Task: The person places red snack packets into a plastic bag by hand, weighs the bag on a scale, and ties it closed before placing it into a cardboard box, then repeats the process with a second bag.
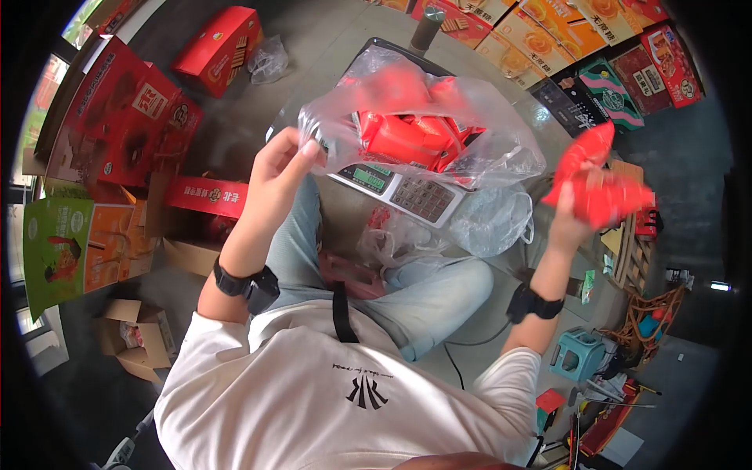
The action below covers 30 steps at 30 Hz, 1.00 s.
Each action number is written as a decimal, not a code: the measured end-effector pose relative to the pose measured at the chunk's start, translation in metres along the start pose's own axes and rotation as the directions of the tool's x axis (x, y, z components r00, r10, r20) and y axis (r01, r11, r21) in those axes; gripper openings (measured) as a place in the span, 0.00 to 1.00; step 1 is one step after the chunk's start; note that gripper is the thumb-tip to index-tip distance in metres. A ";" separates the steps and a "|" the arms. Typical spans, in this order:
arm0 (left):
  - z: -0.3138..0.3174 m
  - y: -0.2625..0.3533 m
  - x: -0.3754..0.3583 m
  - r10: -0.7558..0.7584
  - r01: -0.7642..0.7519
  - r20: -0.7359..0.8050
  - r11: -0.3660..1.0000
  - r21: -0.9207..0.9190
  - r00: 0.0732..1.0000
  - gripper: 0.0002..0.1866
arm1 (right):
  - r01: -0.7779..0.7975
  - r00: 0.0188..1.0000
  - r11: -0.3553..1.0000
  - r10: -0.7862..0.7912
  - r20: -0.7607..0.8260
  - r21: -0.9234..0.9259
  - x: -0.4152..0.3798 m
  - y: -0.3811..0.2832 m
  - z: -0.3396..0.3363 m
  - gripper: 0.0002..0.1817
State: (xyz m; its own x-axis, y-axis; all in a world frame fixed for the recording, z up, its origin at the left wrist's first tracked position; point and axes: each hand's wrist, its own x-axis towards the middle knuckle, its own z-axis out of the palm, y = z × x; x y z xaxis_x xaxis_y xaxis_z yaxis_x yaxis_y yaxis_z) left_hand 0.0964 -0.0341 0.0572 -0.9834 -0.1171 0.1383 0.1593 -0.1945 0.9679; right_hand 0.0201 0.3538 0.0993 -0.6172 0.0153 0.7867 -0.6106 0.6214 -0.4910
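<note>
My left hand pinches the left edge of a clear plastic bag between thumb and fingers. Several shiny red packets lie inside this bag, which rests on a digital scale. The scale's green display and keypad show below the bag's near edge; its platform is mostly covered. Off to the right, apart from the bag, my right hand grips red packets, slightly blurred. Its fingers are partly hidden behind them.
Crumpled clear bags lie just right of the scale and by my legs. An open carton with red contents stands at my left, beside large red boxes. Orange cartons line the far right. A blue stool stands at lower right.
</note>
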 end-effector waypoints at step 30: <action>-0.002 0.032 0.037 0.169 -0.129 0.123 0.951 -0.280 0.978 0.19 | 0.310 0.710 0.670 0.309 0.633 -0.675 -0.036 -0.056 0.096 0.44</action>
State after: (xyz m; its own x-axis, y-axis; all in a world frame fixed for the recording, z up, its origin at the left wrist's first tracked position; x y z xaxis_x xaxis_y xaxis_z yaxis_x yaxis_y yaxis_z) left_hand 0.0650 -0.0467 0.0933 -0.9454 -0.0275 0.3247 0.3027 -0.4430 0.8439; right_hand 0.0292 0.2434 0.0629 -0.9409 -0.2929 0.1700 -0.2655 0.9496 0.1669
